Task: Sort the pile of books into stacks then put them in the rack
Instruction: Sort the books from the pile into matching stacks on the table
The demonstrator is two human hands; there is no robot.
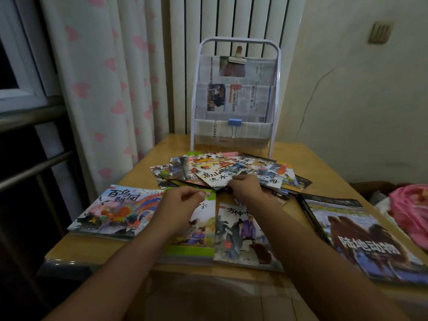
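**Book sorting at the worktop, head view**

A wooden worktop carries a loose pile of thin picture books at its centre, fanned and overlapping. Behind the pile, at the far edge, stands a white-framed rack, upright, its pockets holding newspaper sheets; a wooden clip sits on the top pocket and a blue binder clip on the lowest.

Four stacks lie along the near edge, left to right: a phoenix book, a green-bordered book, a book with robed figures, and, set apart at the right, a camel book.

The left hand lies over the upper left of the green-bordered book, fingers curled, fingertips at its top edge; whether it pinches the cover cannot be told. The right hand rests at the near edge of the pile, fingers curled down among the books; what it grips, if anything, is hidden.

A heart-print curtain hangs at left, a radiator behind the rack, and pink cloth lies at far right.
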